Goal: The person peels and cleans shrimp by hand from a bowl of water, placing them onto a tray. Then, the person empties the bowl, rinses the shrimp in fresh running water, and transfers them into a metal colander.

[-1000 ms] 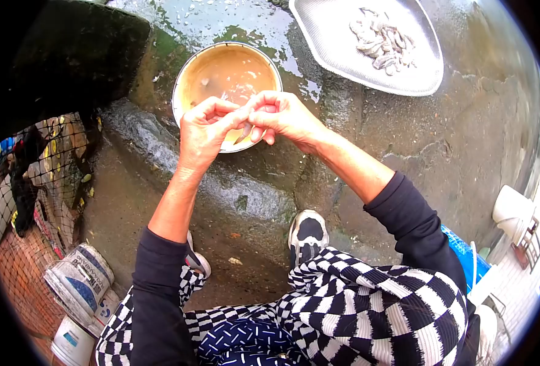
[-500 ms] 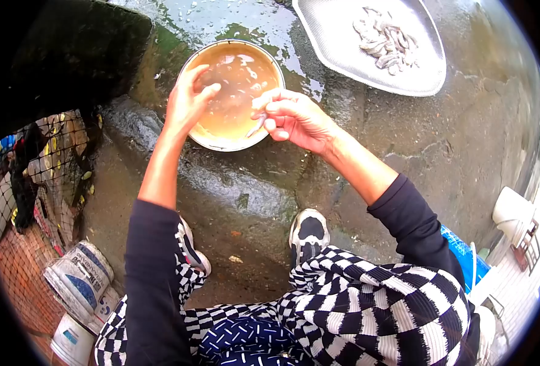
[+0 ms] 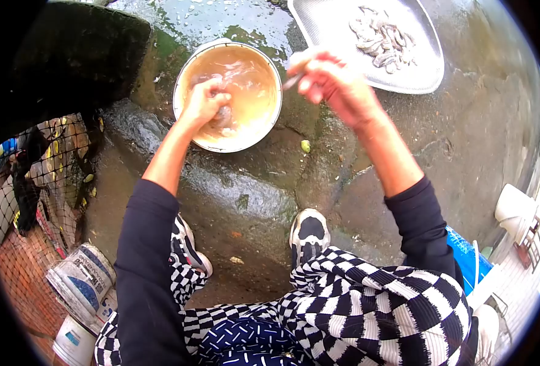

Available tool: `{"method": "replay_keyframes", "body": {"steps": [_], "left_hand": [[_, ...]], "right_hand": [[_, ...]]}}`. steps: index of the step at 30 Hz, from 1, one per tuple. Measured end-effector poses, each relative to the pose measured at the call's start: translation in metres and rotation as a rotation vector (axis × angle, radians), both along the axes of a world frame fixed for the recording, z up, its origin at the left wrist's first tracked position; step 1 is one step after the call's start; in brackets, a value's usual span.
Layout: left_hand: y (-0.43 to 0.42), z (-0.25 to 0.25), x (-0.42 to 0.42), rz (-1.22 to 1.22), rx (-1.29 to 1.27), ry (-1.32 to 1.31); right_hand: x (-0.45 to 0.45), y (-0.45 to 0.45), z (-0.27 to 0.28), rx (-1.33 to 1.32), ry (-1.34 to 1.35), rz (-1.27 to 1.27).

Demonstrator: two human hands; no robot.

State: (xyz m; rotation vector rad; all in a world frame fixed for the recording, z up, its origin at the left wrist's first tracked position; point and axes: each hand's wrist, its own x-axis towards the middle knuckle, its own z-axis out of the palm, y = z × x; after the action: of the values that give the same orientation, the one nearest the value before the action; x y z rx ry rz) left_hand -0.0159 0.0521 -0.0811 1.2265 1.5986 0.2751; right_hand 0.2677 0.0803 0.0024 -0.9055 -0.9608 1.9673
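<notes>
My left hand (image 3: 207,102) is down in a round basin (image 3: 245,146) of cloudy orange-brown water, its fingers curled round a greyish shrimp-like piece (image 3: 222,117). Over the wet ground between basin and tray, my right hand (image 3: 331,79) is raised and blurred, with a small dark shrimp (image 3: 292,81) pinched at the fingertips. A white perforated tray (image 3: 331,52) lies at the upper right, and a pile of grey shrimp (image 3: 384,39) rests on it.
Dark netting (image 3: 44,165) hangs at the left above stained white buckets (image 3: 83,277). Another white bucket (image 3: 514,210) and a blue object (image 3: 465,256) are at the right. My shoes (image 3: 309,235) stand on wet concrete below the basin.
My hands were together over the basin and then parted. The left went down into the water and closed; the right moved up and right toward the tray with the shrimp.
</notes>
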Motion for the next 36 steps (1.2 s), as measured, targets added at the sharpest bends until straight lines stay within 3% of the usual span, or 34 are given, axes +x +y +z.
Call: {"method": "replay_keyframes", "body": {"steps": [1, 3, 5, 6, 7, 9, 10, 15, 19, 22, 26, 27, 29, 31, 33, 34, 36], "left_hand": [[-0.006, 0.014, 0.005, 0.181, -0.044, -0.209], [-0.01, 0.019, -0.005, 0.256, -0.13, -0.356], [-0.018, 0.036, -0.004, 0.375, -0.148, -0.476], [-0.023, 0.044, -0.003, 0.491, -0.167, -0.593], [-0.027, 0.05, -0.003, 0.494, -0.166, -0.593], [-0.034, 0.059, -0.002, 0.532, -0.173, -0.759], [-0.036, 0.062, 0.0, 0.531, -0.173, -0.759], [-0.044, 0.064, 0.016, 0.542, -0.121, -0.9], [-0.046, 0.069, 0.03, 0.556, -0.166, -0.944], [-0.045, 0.07, 0.037, 0.583, -0.171, -0.901], [-0.041, 0.073, 0.04, 0.563, -0.227, -0.896], [-0.04, 0.072, 0.041, 0.535, -0.259, -0.929], [-0.038, 0.073, 0.041, 0.533, -0.275, -0.882], [-0.038, 0.075, 0.039, 0.53, -0.29, -0.835], [-0.041, 0.076, 0.034, 0.541, -0.292, -0.941], [-0.043, 0.078, 0.034, 0.543, -0.275, -0.946], [-0.045, 0.089, 0.036, 0.534, -0.235, -0.843]], "right_hand": [[0.012, 0.009, 0.004, 0.098, -0.121, -0.061], [0.037, 0.024, -0.001, 0.291, -0.365, -0.262], [0.063, 0.033, -0.007, 0.5, -0.775, -0.328], [0.069, 0.036, -0.005, 0.541, -1.014, -0.274], [0.071, 0.035, -0.008, 0.542, -1.012, -0.272], [0.071, 0.03, -0.005, 0.564, -1.252, -0.252], [0.065, 0.026, -0.004, 0.564, -1.252, -0.253], [-0.01, -0.012, -0.004, 0.225, -0.479, 0.119], [-0.051, -0.03, -0.013, 0.15, -0.383, 0.221], [-0.058, -0.031, -0.01, 0.467, -0.517, 0.325], [-0.054, -0.035, -0.017, 0.687, -0.473, 0.367], [-0.053, -0.037, -0.022, 0.685, -0.476, 0.367], [-0.052, -0.04, -0.033, 0.933, -0.531, 0.28], [-0.051, -0.042, -0.03, 0.901, -0.543, 0.279], [-0.051, -0.043, -0.03, 0.647, -0.437, 0.2], [-0.05, -0.043, -0.029, 0.646, -0.438, 0.199], [-0.047, -0.041, -0.024, 0.252, -0.313, 0.279]]}}
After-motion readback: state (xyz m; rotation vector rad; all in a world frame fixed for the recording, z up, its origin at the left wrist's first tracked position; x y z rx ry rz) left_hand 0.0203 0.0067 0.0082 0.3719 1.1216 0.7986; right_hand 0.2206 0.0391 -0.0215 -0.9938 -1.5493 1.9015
